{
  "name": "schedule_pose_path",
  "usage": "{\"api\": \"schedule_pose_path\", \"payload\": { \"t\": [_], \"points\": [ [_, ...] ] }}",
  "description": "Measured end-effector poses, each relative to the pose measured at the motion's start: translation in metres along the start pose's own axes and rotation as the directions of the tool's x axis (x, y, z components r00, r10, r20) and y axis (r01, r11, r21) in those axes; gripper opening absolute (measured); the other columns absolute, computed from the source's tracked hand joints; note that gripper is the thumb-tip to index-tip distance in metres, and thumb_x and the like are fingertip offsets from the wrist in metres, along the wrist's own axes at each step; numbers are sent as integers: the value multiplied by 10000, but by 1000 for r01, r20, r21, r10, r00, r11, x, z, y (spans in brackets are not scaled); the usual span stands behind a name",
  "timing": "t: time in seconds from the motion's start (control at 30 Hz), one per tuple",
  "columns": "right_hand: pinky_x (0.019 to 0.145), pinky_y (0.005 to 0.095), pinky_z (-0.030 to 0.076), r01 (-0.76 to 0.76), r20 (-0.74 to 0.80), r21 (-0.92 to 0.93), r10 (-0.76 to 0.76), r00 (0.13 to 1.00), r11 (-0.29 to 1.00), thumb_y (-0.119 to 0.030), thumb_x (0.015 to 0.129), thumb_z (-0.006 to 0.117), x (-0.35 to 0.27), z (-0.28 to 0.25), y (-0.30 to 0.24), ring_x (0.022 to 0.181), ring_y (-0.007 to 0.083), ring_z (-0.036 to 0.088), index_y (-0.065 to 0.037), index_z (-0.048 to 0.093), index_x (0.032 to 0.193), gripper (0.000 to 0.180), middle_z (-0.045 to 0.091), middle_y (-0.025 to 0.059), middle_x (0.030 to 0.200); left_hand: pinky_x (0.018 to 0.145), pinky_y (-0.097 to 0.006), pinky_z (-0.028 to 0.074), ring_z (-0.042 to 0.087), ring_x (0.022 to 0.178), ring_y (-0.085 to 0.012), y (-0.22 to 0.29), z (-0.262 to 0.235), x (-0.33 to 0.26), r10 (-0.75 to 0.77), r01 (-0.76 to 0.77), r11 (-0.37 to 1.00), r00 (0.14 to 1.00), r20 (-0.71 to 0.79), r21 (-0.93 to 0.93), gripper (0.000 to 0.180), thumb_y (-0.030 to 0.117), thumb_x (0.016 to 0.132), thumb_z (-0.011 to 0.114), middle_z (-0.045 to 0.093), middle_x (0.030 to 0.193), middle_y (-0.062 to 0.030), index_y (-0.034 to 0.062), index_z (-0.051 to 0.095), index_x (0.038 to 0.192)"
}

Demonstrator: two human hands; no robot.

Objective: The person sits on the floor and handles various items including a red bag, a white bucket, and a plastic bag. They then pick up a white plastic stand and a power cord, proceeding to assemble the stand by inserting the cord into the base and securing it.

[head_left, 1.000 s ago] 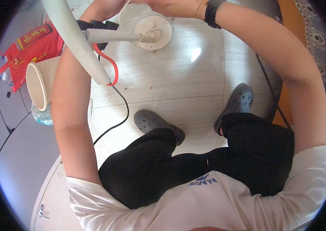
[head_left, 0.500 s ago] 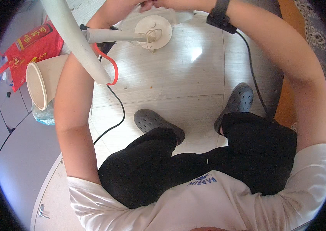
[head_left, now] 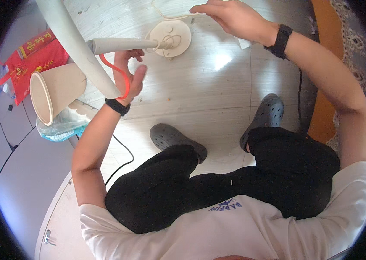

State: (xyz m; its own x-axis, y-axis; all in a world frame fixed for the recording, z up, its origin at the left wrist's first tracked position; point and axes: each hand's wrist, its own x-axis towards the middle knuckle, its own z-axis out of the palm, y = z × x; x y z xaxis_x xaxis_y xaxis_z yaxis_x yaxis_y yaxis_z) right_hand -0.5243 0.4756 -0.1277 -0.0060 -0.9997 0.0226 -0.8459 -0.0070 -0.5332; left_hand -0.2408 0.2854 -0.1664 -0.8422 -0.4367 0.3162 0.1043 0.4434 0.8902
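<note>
My right hand (head_left: pixel 232 18) is at the top, fingers stretched to the left and nearly level. A thin pale cord (head_left: pixel 172 17) runs close to its fingertips; I cannot tell whether they touch it. Beneath them and to the left, a cream round base (head_left: pixel 182 35) with a slim pole (head_left: pixel 126 43) rests on the floor. My left hand (head_left: pixel 134 80) is beside that pole, thumb and fingers apart and nothing seen in it. A thick white tube (head_left: pixel 77 43) with an orange-red loop (head_left: pixel 124 76) crosses in front of part of this hand.
On the left, a cream bin-like container (head_left: pixel 64 89) sits over a clear plastic bag (head_left: pixel 61 123), near a red bag (head_left: pixel 35 60). Black cables (head_left: pixel 124 162) run along the floor by both sides. Orange furniture with a lace-trimmed cover (head_left: pixel 356 43) borders the right. My grey clogs (head_left: pixel 174 136) are on the floor.
My hands, together at the top edge before, are now apart. The left came down and back beside the pole; the right now shows fully, its fingers straightened. The pale cord has come into view.
</note>
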Motion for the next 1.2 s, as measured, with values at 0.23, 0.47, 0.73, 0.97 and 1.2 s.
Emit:
{"api": "schedule_pose_path", "payload": {
  "t": [0.23,0.47,0.73,0.97,1.2],
  "points": [
    [777,429,552,-18,-156,105,34,987,994,-85,901,542,7,26,-3,899,322,680,-56,640,1190,307,689,176,1016,747,-281,521,637,885,-167,20,17,17,-124,96,934,990,62,344,310,120,874,721,625,1252,-107,18,698,1165],
    [763,398,572,-139,41,27,138,990,990,-39,923,556,4,56,7,815,330,684,-15,600,1262,342,689,183,1032,722,-292,518,642,928,-163,-41,38,0,-277,239,918,957,82,316,324,132,866,729,624,1270,-83,76,701,1184],
    [630,413,577,16,488,-213,92,868,977,-53,883,552,-19,53,-58,733,298,690,12,549,1150,275,656,153,816,752,-326,569,712,868,-232,-74,42,-8,-395,366,900,915,85,235,294,78,862,716,667,1226,-121,100,714,1156],
    [587,436,582,478,590,133,-457,666,868,-137,878,546,-57,53,-131,736,322,688,-14,582,989,170,640,158,811,686,-315,553,703,771,-214,-70,40,-7,-455,417,868,886,93,270,268,69,854,716,735,992,-97,51,704,1121],
    [606,503,573,330,542,581,-656,525,744,-185,928,508,-39,37,-191,753,384,675,-26,557,1018,190,595,191,989,719,-293,530,654,858,-143,-70,36,-3,-490,465,872,834,254,156,278,84,919,650,706,1074,-69,53,679,1195]
  ]
}}
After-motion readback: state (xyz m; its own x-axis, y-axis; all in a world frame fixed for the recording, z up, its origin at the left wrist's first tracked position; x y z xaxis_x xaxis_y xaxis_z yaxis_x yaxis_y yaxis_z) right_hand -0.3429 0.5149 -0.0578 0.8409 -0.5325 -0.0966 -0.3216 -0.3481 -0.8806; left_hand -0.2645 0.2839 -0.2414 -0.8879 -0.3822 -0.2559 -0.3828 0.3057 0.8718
